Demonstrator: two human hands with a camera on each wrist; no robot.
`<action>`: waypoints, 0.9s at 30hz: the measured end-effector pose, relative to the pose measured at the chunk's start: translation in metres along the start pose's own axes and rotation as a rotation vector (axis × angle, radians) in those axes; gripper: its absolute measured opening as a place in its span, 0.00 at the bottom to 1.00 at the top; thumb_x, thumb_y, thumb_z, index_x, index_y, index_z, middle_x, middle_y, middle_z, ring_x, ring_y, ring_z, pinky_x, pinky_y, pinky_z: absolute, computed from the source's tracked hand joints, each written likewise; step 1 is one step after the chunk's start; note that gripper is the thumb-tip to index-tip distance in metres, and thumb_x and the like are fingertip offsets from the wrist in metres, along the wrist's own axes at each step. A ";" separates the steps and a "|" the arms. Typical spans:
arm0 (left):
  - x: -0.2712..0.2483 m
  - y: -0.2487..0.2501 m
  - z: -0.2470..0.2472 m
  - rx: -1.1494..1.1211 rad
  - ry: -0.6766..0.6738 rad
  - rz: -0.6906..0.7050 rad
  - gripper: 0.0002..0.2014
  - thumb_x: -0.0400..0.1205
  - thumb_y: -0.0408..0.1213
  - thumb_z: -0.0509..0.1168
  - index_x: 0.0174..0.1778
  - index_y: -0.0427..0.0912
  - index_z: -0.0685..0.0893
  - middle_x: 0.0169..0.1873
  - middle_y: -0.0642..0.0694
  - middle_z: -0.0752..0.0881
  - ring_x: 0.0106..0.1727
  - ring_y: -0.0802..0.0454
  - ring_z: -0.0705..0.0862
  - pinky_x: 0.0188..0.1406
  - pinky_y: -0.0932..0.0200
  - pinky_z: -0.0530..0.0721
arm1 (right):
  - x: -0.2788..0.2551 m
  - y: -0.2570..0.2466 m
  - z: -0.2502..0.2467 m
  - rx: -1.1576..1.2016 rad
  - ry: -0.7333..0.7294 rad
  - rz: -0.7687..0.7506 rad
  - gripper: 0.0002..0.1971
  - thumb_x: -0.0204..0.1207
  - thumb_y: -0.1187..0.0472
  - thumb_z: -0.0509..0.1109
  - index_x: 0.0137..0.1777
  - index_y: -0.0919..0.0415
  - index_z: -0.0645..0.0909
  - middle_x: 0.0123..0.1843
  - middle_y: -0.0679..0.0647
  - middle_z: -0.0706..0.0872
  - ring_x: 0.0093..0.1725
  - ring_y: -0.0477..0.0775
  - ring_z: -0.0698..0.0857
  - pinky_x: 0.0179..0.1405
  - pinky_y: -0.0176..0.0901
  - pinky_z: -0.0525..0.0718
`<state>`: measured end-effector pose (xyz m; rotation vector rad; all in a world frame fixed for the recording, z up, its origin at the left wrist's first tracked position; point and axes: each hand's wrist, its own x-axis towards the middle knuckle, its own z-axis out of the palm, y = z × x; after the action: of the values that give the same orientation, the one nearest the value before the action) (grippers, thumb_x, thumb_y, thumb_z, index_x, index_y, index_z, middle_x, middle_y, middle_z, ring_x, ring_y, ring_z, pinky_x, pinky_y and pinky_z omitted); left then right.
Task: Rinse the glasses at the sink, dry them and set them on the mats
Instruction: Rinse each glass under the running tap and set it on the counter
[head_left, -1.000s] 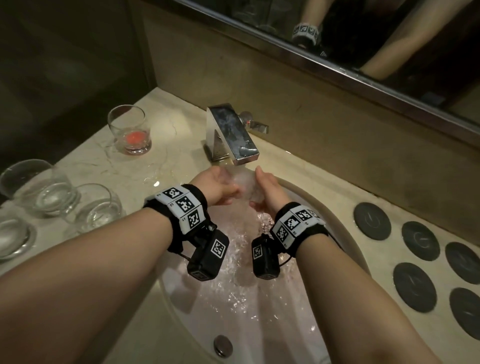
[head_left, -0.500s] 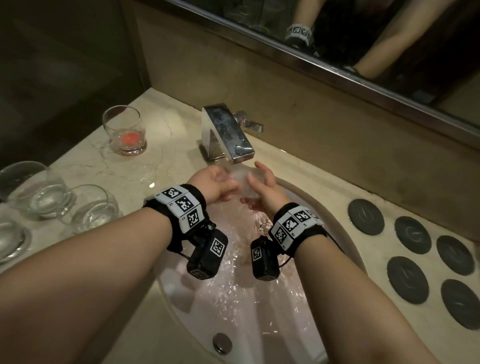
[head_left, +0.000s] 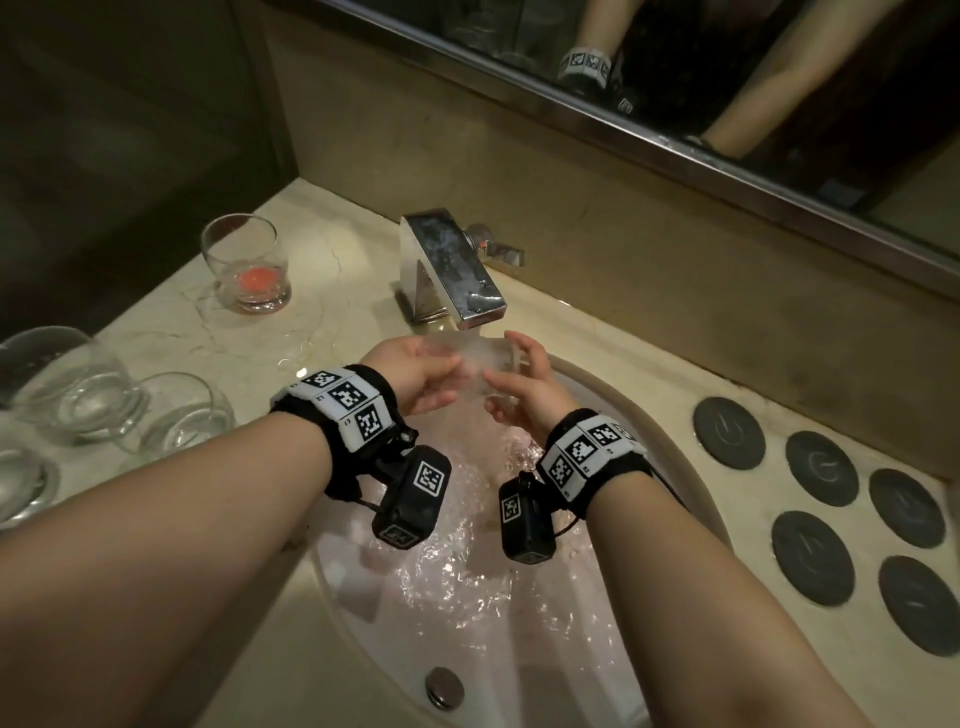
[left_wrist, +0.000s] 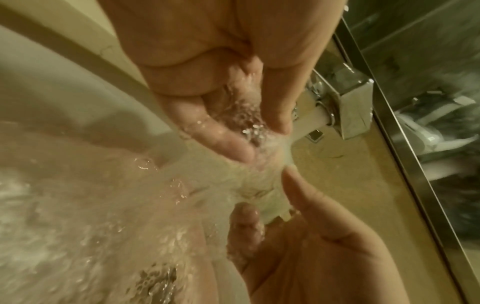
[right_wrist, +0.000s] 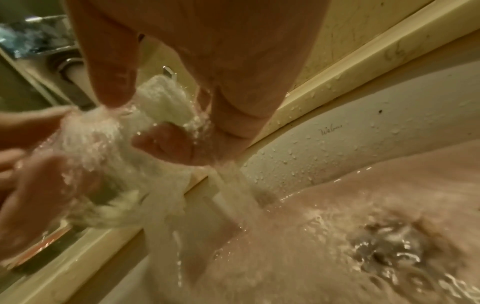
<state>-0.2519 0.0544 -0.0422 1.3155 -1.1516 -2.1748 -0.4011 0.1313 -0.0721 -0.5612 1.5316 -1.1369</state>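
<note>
A clear glass (head_left: 483, 364) lies sideways under the running faucet (head_left: 452, 270), above the sink (head_left: 691, 499). My left hand (head_left: 415, 379) grips its left end with curled fingers. My right hand (head_left: 524, 384) holds the other end between thumb and fingertips. In the right wrist view water foams over the glass (right_wrist: 114, 156) between my right thumb and fingers. In the left wrist view the stream hides most of the glass, and both hands' fingers (left_wrist: 223, 142) are wet. Several dark round mats (head_left: 727, 434) lie bare on the counter to the right.
A glass with red residue (head_left: 247, 270) stands left of the faucet. Three more clear glasses (head_left: 72, 384) crowd the counter's left edge. Water swirls over the basin floor toward the drain (head_left: 444, 686). A mirror runs along the back wall.
The right hand has shifted from lying flat against the glass to holding its end with spread fingertips. The glass has turned under the stream. Both hands stay below the spout.
</note>
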 end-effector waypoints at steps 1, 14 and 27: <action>0.000 0.000 0.000 -0.031 0.011 -0.013 0.06 0.81 0.31 0.65 0.53 0.40 0.80 0.41 0.44 0.88 0.35 0.57 0.89 0.31 0.64 0.88 | -0.001 -0.001 0.001 -0.016 0.001 -0.017 0.30 0.77 0.62 0.72 0.75 0.50 0.63 0.59 0.63 0.79 0.31 0.51 0.79 0.29 0.39 0.77; -0.004 0.006 0.003 -0.129 0.012 -0.027 0.04 0.81 0.26 0.64 0.48 0.38 0.81 0.34 0.44 0.89 0.31 0.55 0.89 0.32 0.60 0.89 | 0.004 0.002 0.001 -0.081 -0.004 -0.014 0.30 0.74 0.50 0.74 0.73 0.50 0.66 0.60 0.61 0.79 0.31 0.49 0.78 0.31 0.39 0.76; -0.001 0.004 -0.002 -0.054 -0.013 -0.008 0.06 0.82 0.29 0.62 0.54 0.34 0.79 0.33 0.42 0.88 0.28 0.55 0.88 0.22 0.64 0.85 | 0.003 -0.005 0.001 -0.016 -0.055 0.047 0.27 0.75 0.57 0.73 0.72 0.52 0.68 0.57 0.59 0.82 0.38 0.52 0.83 0.37 0.40 0.80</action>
<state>-0.2508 0.0516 -0.0392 1.2878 -1.0867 -2.2073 -0.4022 0.1263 -0.0692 -0.5594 1.5003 -1.0662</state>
